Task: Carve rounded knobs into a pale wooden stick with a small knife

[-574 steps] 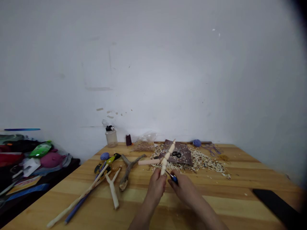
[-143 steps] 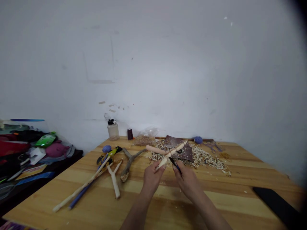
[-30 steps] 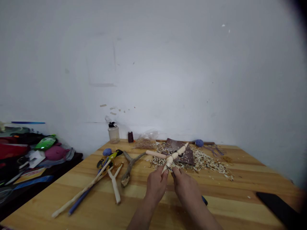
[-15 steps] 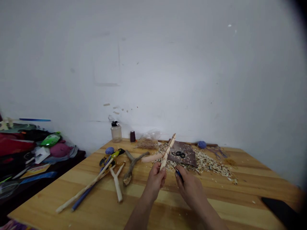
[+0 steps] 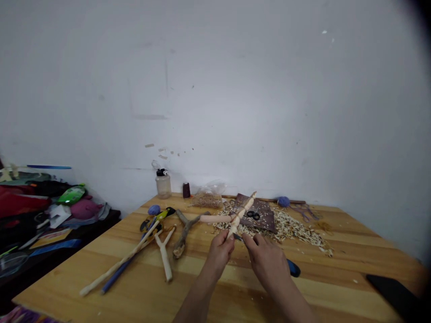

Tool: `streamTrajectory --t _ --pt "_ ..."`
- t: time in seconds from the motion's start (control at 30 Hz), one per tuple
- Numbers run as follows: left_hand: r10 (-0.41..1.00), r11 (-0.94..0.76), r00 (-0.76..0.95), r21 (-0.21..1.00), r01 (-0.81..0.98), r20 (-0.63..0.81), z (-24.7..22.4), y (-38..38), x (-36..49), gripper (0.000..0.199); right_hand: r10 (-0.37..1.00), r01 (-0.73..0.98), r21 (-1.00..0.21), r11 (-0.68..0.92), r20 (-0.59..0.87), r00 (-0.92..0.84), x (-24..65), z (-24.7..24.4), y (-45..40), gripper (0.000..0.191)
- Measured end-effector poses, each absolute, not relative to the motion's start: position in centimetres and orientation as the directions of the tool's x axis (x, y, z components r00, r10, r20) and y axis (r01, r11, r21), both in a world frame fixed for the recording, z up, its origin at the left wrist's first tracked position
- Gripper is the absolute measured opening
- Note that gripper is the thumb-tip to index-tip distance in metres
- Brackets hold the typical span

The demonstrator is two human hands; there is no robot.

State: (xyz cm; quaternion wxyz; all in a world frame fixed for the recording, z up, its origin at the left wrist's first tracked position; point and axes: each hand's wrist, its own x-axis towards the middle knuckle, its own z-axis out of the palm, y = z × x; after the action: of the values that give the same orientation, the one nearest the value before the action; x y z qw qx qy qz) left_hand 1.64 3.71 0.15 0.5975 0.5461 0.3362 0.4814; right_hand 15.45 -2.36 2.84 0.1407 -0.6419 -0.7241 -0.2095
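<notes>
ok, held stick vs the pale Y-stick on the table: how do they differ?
Pose: the held stick is up in the left grip; the Y-stick lies on the table. Surface: the held stick is bulged and notched along its shaft; the Y-stick looks smoother. Both are pale, branching wood.

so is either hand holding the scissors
No, the scissors lie on the brown sheet, while the left hand holds the pale carved stick and the right hand a blue-handled knife.
</notes>
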Motion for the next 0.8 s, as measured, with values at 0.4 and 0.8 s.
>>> streamTrajectory --t 0.4,0.8 --pt "0.941 -0.17 0.279 0.98 -0.107 0.193 -0.6 4.1 1.4 0.034 0.855 0.984 0.168 0.066 0.499 -0.143 15.4 2.9 -2.4 0.039" --pt "0.938 -0.094 0.315 0.982 -0.162 0.141 1.0 3.2 1.2 0.026 0.847 0.978 0.164 0.126 0.495 -0.192 16.0 3.0 -2.4 0.037"
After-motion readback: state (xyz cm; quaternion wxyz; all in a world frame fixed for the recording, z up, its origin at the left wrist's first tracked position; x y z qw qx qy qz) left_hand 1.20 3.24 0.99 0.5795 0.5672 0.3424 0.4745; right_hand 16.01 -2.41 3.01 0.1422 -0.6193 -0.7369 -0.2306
